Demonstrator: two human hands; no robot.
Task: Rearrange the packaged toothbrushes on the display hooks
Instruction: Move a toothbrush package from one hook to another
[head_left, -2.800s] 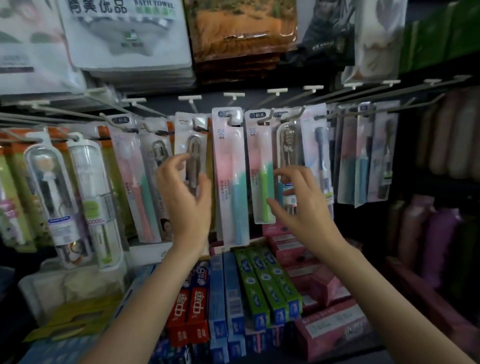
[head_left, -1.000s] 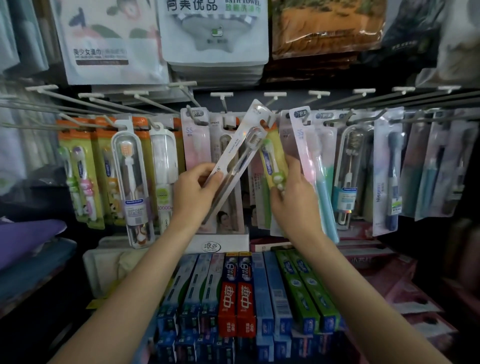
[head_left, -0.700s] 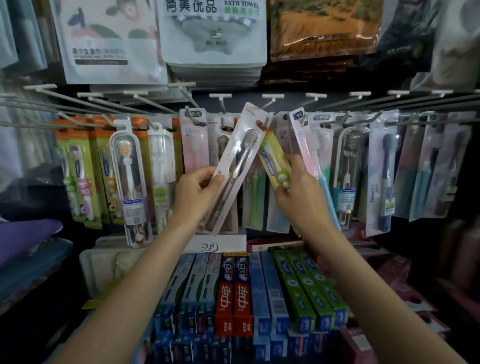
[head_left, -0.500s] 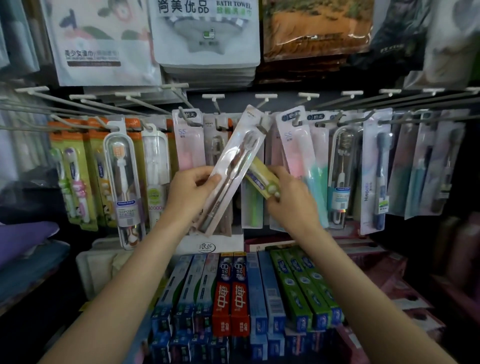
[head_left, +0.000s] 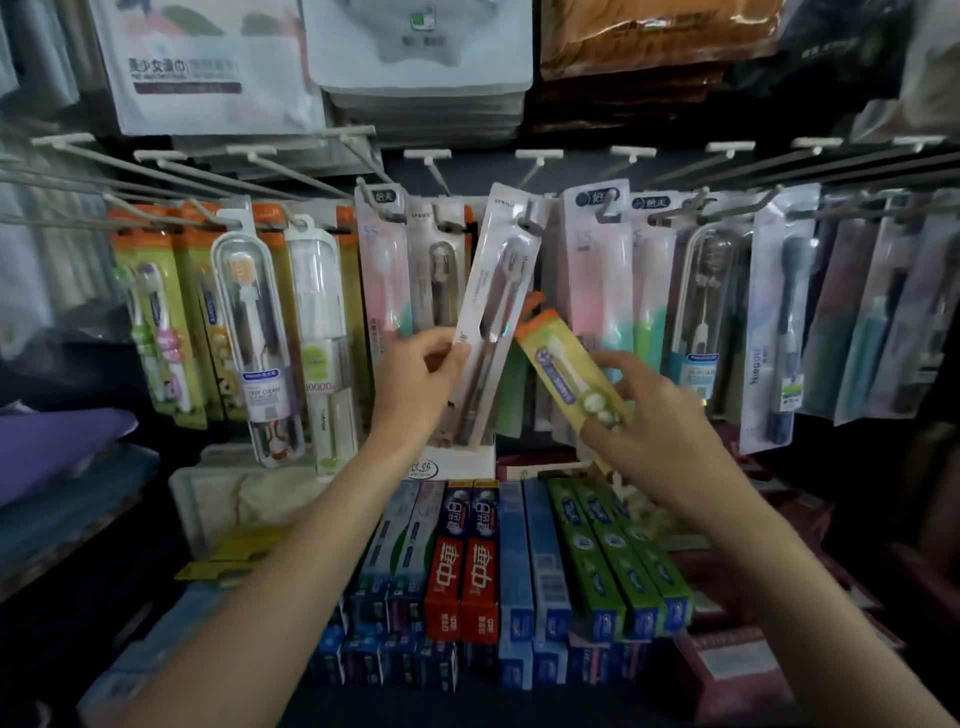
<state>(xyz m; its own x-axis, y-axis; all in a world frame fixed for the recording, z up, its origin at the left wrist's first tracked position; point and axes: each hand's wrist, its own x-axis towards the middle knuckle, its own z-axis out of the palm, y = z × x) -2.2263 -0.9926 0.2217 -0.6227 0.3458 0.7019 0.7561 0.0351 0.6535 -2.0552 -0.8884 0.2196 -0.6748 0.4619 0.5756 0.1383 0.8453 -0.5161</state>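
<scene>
Your left hand (head_left: 422, 382) pinched the white blister pack (head_left: 493, 306) by its lower edge; its long axis leaned up to the right, the hang hole just beside a hook tip (head_left: 527, 224), perhaps already on it. Your right hand (head_left: 649, 415) gripped the glossy yellow carded toothbrush (head_left: 569, 371), tilted up-left, off any hook.

A shop: packaged toothbrushes (head_left: 496, 317) on display hooks (head_left: 291, 171).
</scene>
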